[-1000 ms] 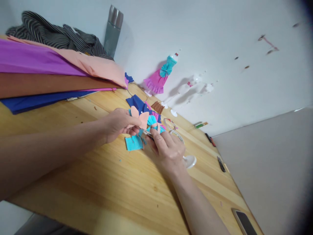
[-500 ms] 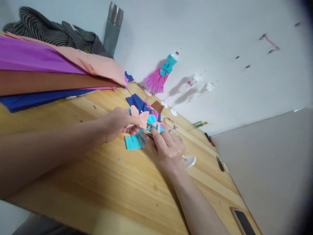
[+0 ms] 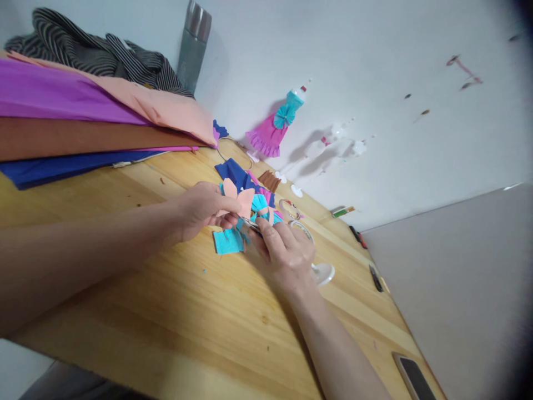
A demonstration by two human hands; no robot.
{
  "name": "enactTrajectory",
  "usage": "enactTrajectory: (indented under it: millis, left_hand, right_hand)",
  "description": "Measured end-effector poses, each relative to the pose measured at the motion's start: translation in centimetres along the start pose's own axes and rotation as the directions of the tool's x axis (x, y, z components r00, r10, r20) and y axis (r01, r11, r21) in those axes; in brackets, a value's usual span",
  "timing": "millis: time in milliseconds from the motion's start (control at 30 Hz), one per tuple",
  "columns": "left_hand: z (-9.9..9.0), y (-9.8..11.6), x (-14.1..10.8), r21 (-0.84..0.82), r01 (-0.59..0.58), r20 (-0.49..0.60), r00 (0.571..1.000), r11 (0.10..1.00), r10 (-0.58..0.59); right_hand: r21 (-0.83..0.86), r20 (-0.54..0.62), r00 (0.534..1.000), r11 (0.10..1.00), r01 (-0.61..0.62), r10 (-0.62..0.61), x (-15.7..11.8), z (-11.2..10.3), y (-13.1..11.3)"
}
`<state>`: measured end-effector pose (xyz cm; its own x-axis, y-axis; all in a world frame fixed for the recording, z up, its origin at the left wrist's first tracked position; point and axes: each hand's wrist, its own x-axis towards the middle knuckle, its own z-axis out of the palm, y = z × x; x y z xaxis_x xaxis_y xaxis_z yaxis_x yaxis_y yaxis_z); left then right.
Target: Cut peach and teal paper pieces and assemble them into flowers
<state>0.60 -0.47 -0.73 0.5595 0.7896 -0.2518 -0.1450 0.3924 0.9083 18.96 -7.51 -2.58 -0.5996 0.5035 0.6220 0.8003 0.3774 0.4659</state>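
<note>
My left hand (image 3: 208,208) pinches a peach paper flower (image 3: 238,195) with pointed petals between thumb and fingers. A small white bead-like tip shows at its middle. My right hand (image 3: 287,250) is closed around scissors (image 3: 250,223), whose thin metal blades reach the flower's lower edge beside my left fingertips. The scissors' handles are mostly hidden in my palm. Under and behind the hands lie turquoise paper pieces (image 3: 228,242) and a folded dark blue paper (image 3: 233,173).
Large crepe paper sheets (image 3: 66,91) lie at the left, before a striped cloth (image 3: 95,55) and a grey flask (image 3: 194,50). A bottle figure in a pink paper skirt (image 3: 266,136) stands by the wall. Tape rolls (image 3: 323,274), a cutter (image 3: 375,278) and a phone (image 3: 414,375) lie rightward.
Both hands keep their places and their hold on the flower and scissors. The scissors' blades look slightly shifted at the flower's edge; the camera view has moved very little.
</note>
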Motion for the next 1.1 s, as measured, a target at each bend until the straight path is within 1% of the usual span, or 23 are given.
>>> enactTrajectory:
  millis: [333,533,933,1100]
  left_hand:
    - [-0.05,0.03,-0.01,0.007,0.0,0.002,1.0,1.0,0.0]
    - [-0.04,0.13,-0.18,0.001,0.002,0.008,1.0,1.0,-0.002]
    - [-0.06,0.01,0.04,0.002,-0.004,-0.001,1.0,1.0,0.004]
    - [-0.1,0.0,0.07,0.006,-0.008,0.015,1.0,1.0,0.008]
  right_hand:
    - [0.002,0.009,1.0,1.0,0.0,0.0,0.05,-0.12,-0.04]
    - [-0.002,-0.015,1.0,1.0,0.012,-0.012,0.14,-0.06,-0.02]
    - [0.002,-0.001,1.0,1.0,0.005,-0.005,0.0,-0.03,0.02]
    - [0.007,-0.01,1.0,1.0,0.01,-0.01,0.01,0.09,0.01]
